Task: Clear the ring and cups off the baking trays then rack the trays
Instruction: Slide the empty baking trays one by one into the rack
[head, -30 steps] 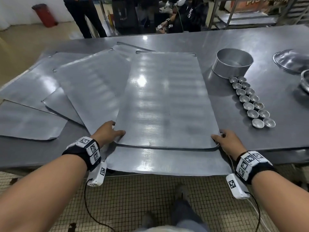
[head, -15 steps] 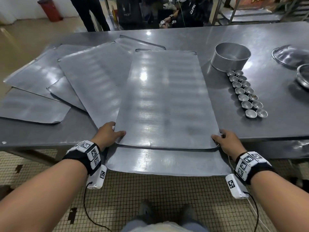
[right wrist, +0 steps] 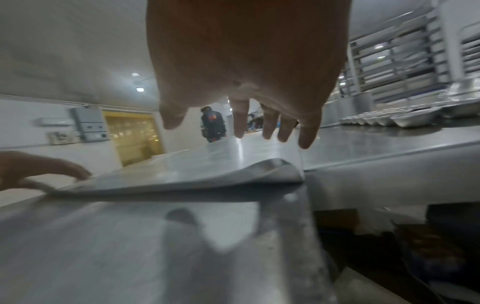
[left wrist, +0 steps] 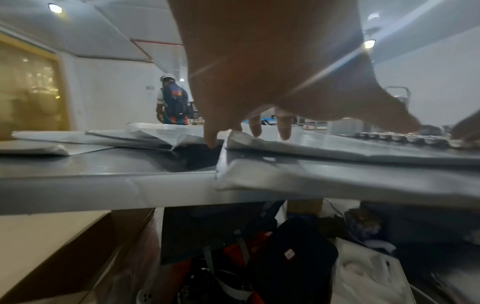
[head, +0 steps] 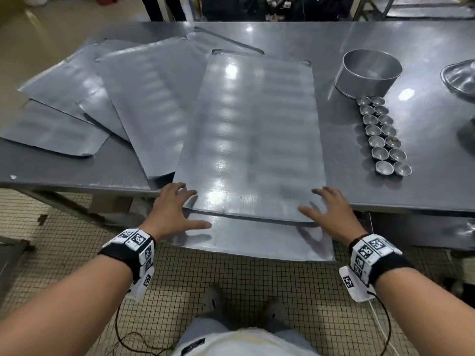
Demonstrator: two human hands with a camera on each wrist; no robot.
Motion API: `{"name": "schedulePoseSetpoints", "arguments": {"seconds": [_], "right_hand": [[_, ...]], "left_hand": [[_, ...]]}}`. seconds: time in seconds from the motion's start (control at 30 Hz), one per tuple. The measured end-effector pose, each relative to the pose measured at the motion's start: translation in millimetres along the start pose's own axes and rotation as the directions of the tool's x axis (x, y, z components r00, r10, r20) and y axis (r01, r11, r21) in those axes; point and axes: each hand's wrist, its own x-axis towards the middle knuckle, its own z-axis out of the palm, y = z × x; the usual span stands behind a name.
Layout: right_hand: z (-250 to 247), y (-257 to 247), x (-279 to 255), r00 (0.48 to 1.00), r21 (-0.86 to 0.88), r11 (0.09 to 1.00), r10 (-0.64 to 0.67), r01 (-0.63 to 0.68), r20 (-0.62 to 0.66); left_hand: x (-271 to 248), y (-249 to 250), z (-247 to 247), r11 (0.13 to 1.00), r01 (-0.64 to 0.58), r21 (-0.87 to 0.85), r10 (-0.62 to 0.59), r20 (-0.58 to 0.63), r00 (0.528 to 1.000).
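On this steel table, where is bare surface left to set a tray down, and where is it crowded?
Bare steel shows right of the double row of small cups, toward the dish at the right edge, and in a band along the far edge behind the ring. A narrower strip lies at the near left edge, before the fanned trays. The middle and left are crowded with overlapping trays.

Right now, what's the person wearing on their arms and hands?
Both forearms and hands are bare: no sleeves or gloves. Each wrist carries a black band topped with white blocks printed with black square-pattern markers. A white camera unit hangs under each wrist: a thin black cable trails from the left one, a black and a white one from the right.
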Motion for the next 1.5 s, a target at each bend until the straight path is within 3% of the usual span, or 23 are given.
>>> {"name": "schedulePoseSetpoints", "arguments": {"seconds": [0.17,0.3,0.57,0.83,0.97,1.03,1.1,1.2,1.33,1.4,1.5], "right_hand": [[28.0,-20.3,-30.0,0.965,-0.162,0.966,-0.168,0.202,0.201],[50.4,-18.2,-40.6,0.929,-0.330,0.881,-0.256,0.338,0.267],[54.6,-22.2,-41.8,0.917,-0.305,0.872,-0.320,0.384,0.239],[69.7,-15.5,-50.3,0.914,-0.264,0.884,-0.326,0.386,0.242],[64.7,-13.3,-50.8,0.938,-0.182,0.928,-0.291,0.324,0.188],[57.9,-9.2,-47.3,0.964,-0.165,0.951,-0.246,0.260,0.100],[48.1,0.7,-42.1,0.987,-0.127,0.983,-0.144,0.135,-0.066],[34.6,15.0,-31.9,0.968,-0.012,0.997,0.074,-0.080,-0.240],[27.0,29.5,-15.1,0.925,0.248,0.924,0.337,-0.290,-0.176],[29.1,37.2,-7.6,0.920,0.266,0.909,0.366,-0.322,-0.140],[33.2,44.3,-0.3,0.918,0.284,0.897,0.382,-0.340,-0.109]], "left_hand": [[-10.5,7.0,21.4,0.915,-0.191,0.355,0.133,0.183,0.974],[-18.6,7.6,30.8,0.858,-0.258,0.444,0.202,0.170,0.965],[-16.8,7.1,36.4,0.882,-0.344,0.322,0.361,0.007,0.933],[-23.3,12.0,31.4,0.907,-0.295,0.300,0.280,0.092,0.955],[-24.6,7.8,25.6,0.950,-0.275,0.148,0.272,0.043,0.961],[-22.5,-0.4,22.3,0.972,-0.222,0.078,0.228,-0.078,0.970],[-18.9,-9.5,19.0,0.994,-0.111,0.002,0.109,-0.201,0.973],[-11.5,-21.2,17.0,0.978,0.077,-0.192,-0.124,-0.249,0.961],[4.3,-18.9,13.6,0.823,0.225,-0.521,-0.331,-0.120,0.936],[12.7,-15.3,11.8,0.753,0.272,-0.599,-0.391,-0.074,0.918],[18.9,-15.8,14.9,0.739,0.300,-0.603,-0.412,-0.053,0.910]]}}
